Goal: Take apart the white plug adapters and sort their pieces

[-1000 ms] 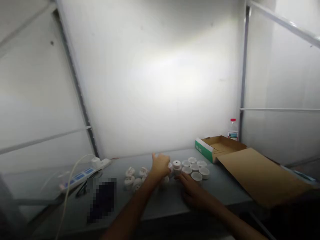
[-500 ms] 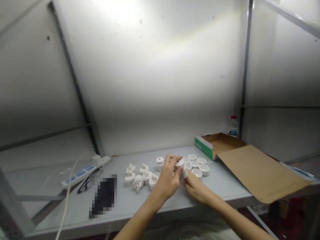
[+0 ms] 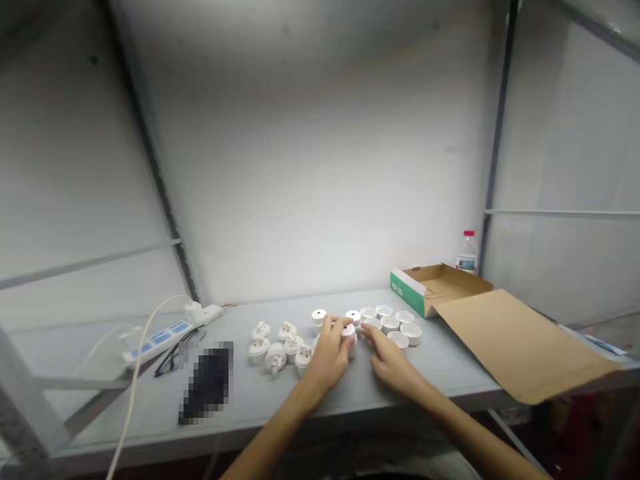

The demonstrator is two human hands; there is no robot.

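Note:
My left hand point(image 3: 327, 350) is closed around a white round unit point(image 3: 347, 331), low over the table. My right hand point(image 3: 387, 357) is just to its right with fingers stretched out, beside the open white round cups point(image 3: 390, 324); whether its fingertips touch one I cannot tell. Behind my left hand stand a white capped unit point(image 3: 319, 315) and another capped unit point(image 3: 353, 315), each with a dark spot on top. Left of my left hand sits a group of several white round pieces with plug-like tops point(image 3: 275, 358), partly hidden by the hand.
On the right lies an open cardboard box point(image 3: 410, 292) with its brown flap point(image 3: 525, 343) spread over the table edge. A red-capped bottle point(image 3: 467, 253) stands behind it. At left are a power strip point(image 3: 163, 340), a white cable point(image 3: 134, 393) and a blurred-out dark object point(image 3: 210, 383).
My hands have come apart. The left has moved left and down with the white round unit in it; the right has let go and opened near the cups.

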